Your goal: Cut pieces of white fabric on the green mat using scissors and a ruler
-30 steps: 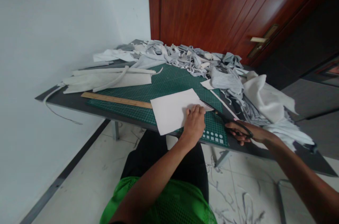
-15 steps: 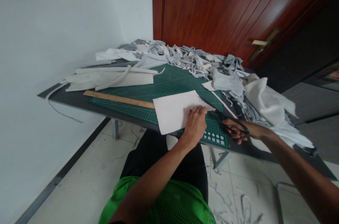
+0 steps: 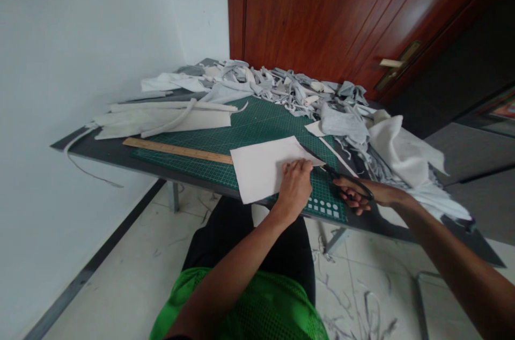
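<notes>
One white sheet (image 3: 259,165): lying across the green mat (image 3: 265,120), probably light, slightly stiff — press it near the right edge
Black scissors (image 3: 330,171): at its right corner, likely rigid; hold by the handle end
Left hand (image 3: 295,183): fingers loosely straight, pressing the sheet
Right hand (image 3: 351,187): fingers curled closed round the scissors

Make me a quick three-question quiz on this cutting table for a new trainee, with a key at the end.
1. Which hand holds the scissors?
2. True or false: the left hand rests on the white sheet.
3. Fill in, as the camera sees it: the ruler lies to the ____ of the sheet.

Key:
1. The right hand.
2. True.
3. left
</notes>
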The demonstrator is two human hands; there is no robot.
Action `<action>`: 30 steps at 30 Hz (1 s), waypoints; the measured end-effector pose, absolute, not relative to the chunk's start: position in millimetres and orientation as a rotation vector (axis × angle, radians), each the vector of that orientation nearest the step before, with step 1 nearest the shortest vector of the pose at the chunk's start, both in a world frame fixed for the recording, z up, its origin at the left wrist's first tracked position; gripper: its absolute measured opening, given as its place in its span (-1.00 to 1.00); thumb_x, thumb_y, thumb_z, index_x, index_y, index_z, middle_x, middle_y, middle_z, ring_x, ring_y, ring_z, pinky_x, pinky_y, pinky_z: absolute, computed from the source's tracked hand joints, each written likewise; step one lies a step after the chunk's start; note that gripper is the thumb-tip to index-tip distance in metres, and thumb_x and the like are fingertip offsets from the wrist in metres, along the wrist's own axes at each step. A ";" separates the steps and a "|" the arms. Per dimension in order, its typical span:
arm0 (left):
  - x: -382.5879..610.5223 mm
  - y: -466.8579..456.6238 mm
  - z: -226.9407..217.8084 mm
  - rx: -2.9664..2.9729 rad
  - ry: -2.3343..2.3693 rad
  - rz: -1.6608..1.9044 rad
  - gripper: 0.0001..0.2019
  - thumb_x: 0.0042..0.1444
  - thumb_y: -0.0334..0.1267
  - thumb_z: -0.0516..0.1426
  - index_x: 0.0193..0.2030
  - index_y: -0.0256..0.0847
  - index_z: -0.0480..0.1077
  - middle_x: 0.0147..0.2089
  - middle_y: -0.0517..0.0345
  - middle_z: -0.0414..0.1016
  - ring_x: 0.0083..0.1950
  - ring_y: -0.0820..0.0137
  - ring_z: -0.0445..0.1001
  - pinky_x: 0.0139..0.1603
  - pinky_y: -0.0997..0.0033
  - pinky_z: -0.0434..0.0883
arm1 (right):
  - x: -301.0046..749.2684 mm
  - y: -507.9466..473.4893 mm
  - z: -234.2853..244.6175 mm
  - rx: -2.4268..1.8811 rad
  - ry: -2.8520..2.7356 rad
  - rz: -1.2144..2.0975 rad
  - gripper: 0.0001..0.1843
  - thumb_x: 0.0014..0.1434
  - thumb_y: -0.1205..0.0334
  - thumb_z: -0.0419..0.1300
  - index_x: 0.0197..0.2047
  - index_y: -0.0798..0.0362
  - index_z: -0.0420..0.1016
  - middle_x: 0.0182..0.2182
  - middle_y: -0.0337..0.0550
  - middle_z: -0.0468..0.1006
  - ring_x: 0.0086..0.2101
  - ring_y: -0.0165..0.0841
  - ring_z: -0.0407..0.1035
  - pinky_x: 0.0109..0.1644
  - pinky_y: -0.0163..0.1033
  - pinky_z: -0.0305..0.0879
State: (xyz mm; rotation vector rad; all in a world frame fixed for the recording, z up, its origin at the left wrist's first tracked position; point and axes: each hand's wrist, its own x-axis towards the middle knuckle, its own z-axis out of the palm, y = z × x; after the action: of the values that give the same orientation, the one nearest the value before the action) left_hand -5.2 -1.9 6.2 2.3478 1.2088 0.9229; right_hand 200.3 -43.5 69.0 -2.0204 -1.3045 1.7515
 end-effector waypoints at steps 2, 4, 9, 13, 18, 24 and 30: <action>-5.5 -2.0 6.4 2.346 1.209 0.925 -0.68 0.42 -0.49 -0.09 0.17 -0.27 0.37 0.20 -0.07 0.55 0.28 0.24 0.44 0.33 0.09 0.25 | 200.4 -42.8 68.4 -2.004 -1.307 1.760 -0.29 0.06 -0.54 0.18 -0.45 0.03 0.28 -0.68 -0.34 0.30 -0.71 -0.56 0.07 -0.58 -0.34 0.34; -5.8 -2.3 6.5 2.352 1.209 0.927 -0.68 0.42 -0.49 -0.09 0.17 -0.26 0.37 0.19 -0.07 0.55 0.27 0.25 0.44 0.32 0.10 0.26 | 200.8 -42.5 66.6 -1.974 -1.307 1.770 -0.28 0.04 -0.56 0.17 -0.46 0.02 0.26 -0.68 -0.35 0.31 -0.73 -0.57 0.06 -0.60 -0.34 0.36; -6.4 -3.4 7.1 2.365 1.210 0.924 -0.67 0.41 -0.50 -0.10 0.17 -0.26 0.37 0.18 -0.06 0.54 0.26 0.25 0.44 0.31 0.12 0.26 | 201.3 -44.2 61.6 -1.939 -1.316 1.769 -0.30 0.09 -0.53 0.16 -0.44 0.03 0.28 -0.67 -0.37 0.34 -0.75 -0.58 0.08 -0.60 -0.34 0.38; -6.2 -3.0 6.8 2.371 1.206 0.915 -0.68 0.42 -0.49 -0.09 0.16 -0.28 0.37 0.19 -0.08 0.54 0.26 0.23 0.44 0.31 0.12 0.27 | 199.6 -46.5 58.8 -1.869 -1.337 1.773 -0.30 0.10 -0.52 0.17 -0.47 0.03 0.28 -0.68 -0.38 0.33 -0.76 -0.58 0.07 -0.59 -0.34 0.39; -5.4 -1.4 4.8 2.371 1.192 0.931 -0.67 0.40 -0.51 -0.08 0.17 -0.30 0.38 0.21 -0.09 0.53 0.27 0.25 0.43 0.33 0.14 0.28 | 199.0 -47.3 56.1 -1.866 -1.292 1.776 -0.32 0.12 -0.49 0.17 -0.46 0.02 0.27 -0.69 -0.39 0.32 -0.76 -0.58 0.07 -0.63 -0.36 0.36; -5.3 -1.6 5.4 2.366 1.182 0.929 -0.68 0.40 -0.51 -0.08 0.17 -0.31 0.37 0.21 -0.13 0.52 0.28 0.23 0.43 0.33 0.10 0.28 | 198.6 -48.3 56.5 -1.856 -1.289 1.767 -0.29 0.05 -0.53 0.20 -0.47 0.03 0.28 -0.70 -0.40 0.31 -0.76 -0.58 0.07 -0.64 -0.35 0.35; -5.0 -2.2 6.2 2.350 1.174 0.935 -0.68 0.41 -0.50 -0.09 0.16 -0.29 0.37 0.18 -0.14 0.54 0.28 0.22 0.43 0.33 0.08 0.29 | 201.4 -48.5 52.9 -1.841 -1.274 1.774 -0.30 0.05 -0.52 0.20 -0.46 0.02 0.27 -0.71 -0.42 0.30 -0.77 -0.59 0.04 -0.63 -0.33 0.35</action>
State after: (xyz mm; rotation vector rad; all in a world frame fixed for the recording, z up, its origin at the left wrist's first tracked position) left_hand -5.0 -2.2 6.2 2.3505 1.1736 0.9351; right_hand 201.4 -48.5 52.9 -1.8407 -1.2737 1.7736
